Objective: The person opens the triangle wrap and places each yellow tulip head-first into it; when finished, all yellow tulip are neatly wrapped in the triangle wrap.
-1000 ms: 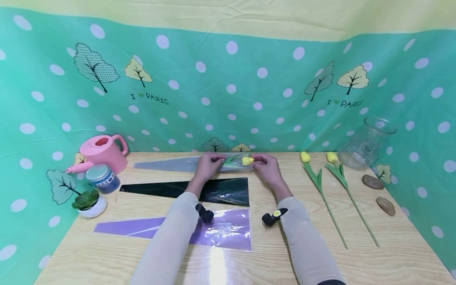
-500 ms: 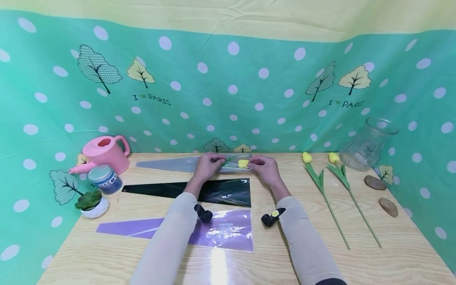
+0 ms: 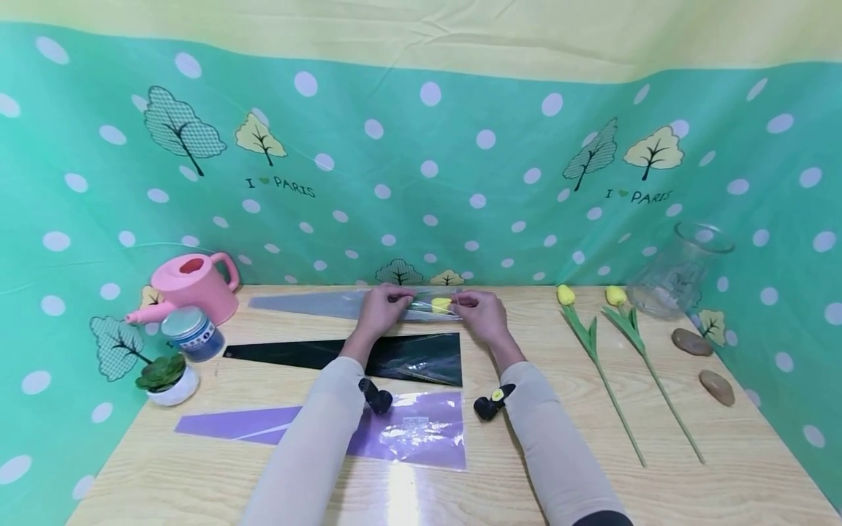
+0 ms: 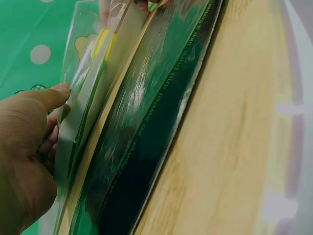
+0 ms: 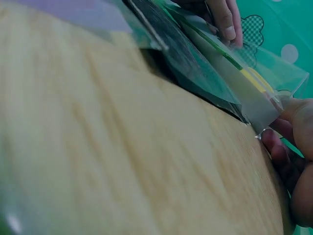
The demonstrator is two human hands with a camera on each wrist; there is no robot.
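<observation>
A clear cone sleeve (image 3: pixel 316 304) lies along the far edge of the table with a yellow tulip (image 3: pixel 441 304) inside its wide end. My left hand (image 3: pixel 393 299) grips the sleeve's middle over the green stem, thumb on the film (image 4: pixel 73 103). My right hand (image 3: pixel 464 302) pinches the sleeve's open end (image 5: pixel 266 115), just right of the bud (image 5: pixel 255 80). The left wrist view shows the bud (image 4: pixel 102 41) under the film. Beside it lies the black sleeve (image 4: pixel 146 127).
A black sleeve (image 3: pixel 395 354) and a purple sleeve (image 3: pixel 408 431) lie nearer me. Two loose yellow tulips (image 3: pixel 582 332) (image 3: pixel 628 325), a glass vase (image 3: pixel 677 270) and two stones (image 3: pixel 691 342) are at the right. A pink watering can (image 3: pixel 191 281), a jar (image 3: pixel 192 332) and a potted succulent (image 3: pixel 164 376) stand left.
The tulip's bud has slid left, deeper into the clear sleeve. My right hand has followed it left to the sleeve's open end. The left hand has stayed put.
</observation>
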